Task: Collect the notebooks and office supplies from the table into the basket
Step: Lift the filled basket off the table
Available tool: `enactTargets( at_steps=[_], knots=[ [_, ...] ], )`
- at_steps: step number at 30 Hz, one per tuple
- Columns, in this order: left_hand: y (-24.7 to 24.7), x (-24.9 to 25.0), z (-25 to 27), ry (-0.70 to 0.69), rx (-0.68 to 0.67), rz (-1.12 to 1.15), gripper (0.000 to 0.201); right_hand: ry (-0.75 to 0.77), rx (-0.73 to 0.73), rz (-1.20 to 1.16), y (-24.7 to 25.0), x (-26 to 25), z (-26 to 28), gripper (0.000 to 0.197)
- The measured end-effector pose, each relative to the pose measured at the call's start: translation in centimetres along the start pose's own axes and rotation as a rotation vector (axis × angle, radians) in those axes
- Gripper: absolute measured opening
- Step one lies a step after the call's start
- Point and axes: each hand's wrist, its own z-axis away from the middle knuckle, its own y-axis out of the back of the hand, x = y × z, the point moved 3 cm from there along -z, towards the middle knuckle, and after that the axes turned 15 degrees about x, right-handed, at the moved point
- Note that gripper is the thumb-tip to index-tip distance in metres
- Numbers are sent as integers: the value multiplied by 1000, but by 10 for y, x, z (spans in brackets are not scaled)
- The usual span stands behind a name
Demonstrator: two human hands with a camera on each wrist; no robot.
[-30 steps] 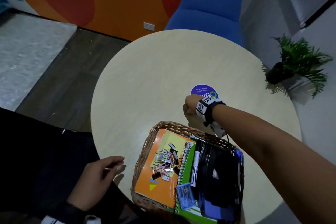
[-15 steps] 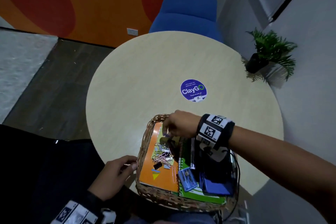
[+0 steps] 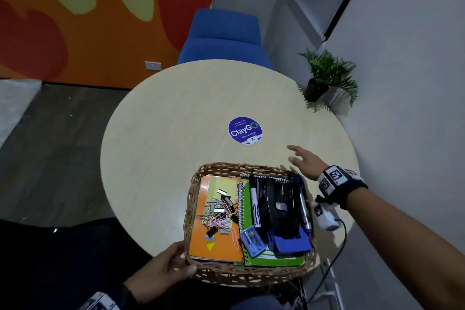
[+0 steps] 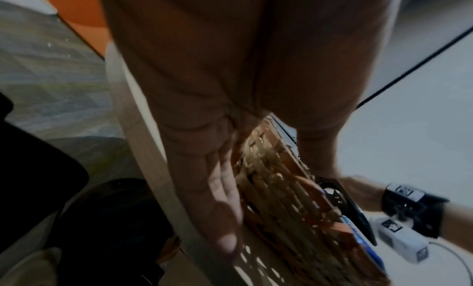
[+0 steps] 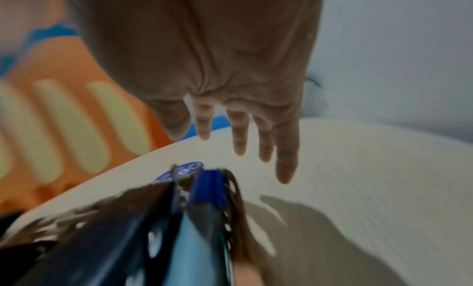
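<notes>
A wicker basket (image 3: 241, 166) stands at the near edge of the round table (image 3: 163, 146). It holds an orange notebook (image 3: 216, 246), a green notebook (image 3: 274, 260), paper clips (image 3: 216, 219), a marker (image 3: 254, 204), a black hole punch (image 3: 279, 204), a small blue box (image 3: 251, 240) and a pen (image 3: 305, 211). My left hand (image 3: 166, 267) grips the basket's near left corner, thumb at the rim. In the left wrist view its fingers (image 4: 217, 199) lie along the woven wall (image 4: 281, 199). My right hand (image 3: 302, 161) hovers open and empty over the table, just past the basket's far right corner, with its fingers (image 5: 240, 146) spread.
A purple ClayGO sticker (image 3: 245, 130) marks the table's middle. A blue chair (image 3: 224, 38) stands behind the table and a potted plant (image 3: 324, 75) sits by the right wall. A black cable (image 3: 337, 246) hangs from my right wrist beside the basket.
My right hand has left the clips in the basket, swung right over the table and opened. My left hand has moved from the table edge onto the basket's near corner.
</notes>
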Motion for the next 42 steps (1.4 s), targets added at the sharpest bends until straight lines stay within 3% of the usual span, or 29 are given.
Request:
enactTargets(
  at_steps=[2, 3, 5, 6, 7, 9, 10, 12, 15, 19, 25, 29, 33, 35, 39, 42],
  knots=[
    [-6, 4, 4, 66, -107, 72, 53, -187, -130, -156, -11, 19, 13, 40],
    [-7, 5, 5, 99, -138, 110, 53, -255, -172, -229, -17, 24, 21, 37],
    [-9, 6, 4, 139, -157, 162, 72, -313, -163, -336, -25, 29, 27, 36],
    [-9, 5, 0, 159, -142, 173, 77, -309, -135, -352, -27, 31, 27, 36],
    [-9, 5, -3, 181, -106, 182, 69, -302, -108, -349, -28, 34, 27, 36],
    [-7, 6, -12, 226, -12, 212, 39, -341, -77, -382, -29, 40, 31, 36],
    [-4, 6, -18, 253, 33, 249, 32, -390, -68, -429, -29, 44, 35, 34],
    [0, 11, -30, 286, 96, 318, 28, -477, -41, -525, -30, 53, 46, 30],
    [12, 26, -60, 224, 226, 297, 30, -544, 32, -606, -35, 70, 65, 26],
    [22, 58, -109, 134, 394, 148, 30, -654, 128, -715, -46, 88, 89, 24],
    [21, 107, -154, -14, 539, -336, 38, -779, 183, -956, -57, 99, 117, 19],
    [19, 114, -169, 19, 524, -401, 46, -890, 192, -1029, -64, 100, 131, 27],
    [5, 99, -175, 42, 453, -116, 50, -1037, 74, -1163, -71, 96, 139, 52],
    [-6, 92, -180, 30, 375, -41, 45, -1066, 52, -1271, -72, 93, 137, 51],
    [-6, 84, -205, 72, 391, 2, 42, -1101, 46, -1402, -64, 88, 129, 48],
    [-8, 106, -214, 118, 365, 45, 38, -1168, 132, -1465, -51, 88, 121, 39]
  ],
)
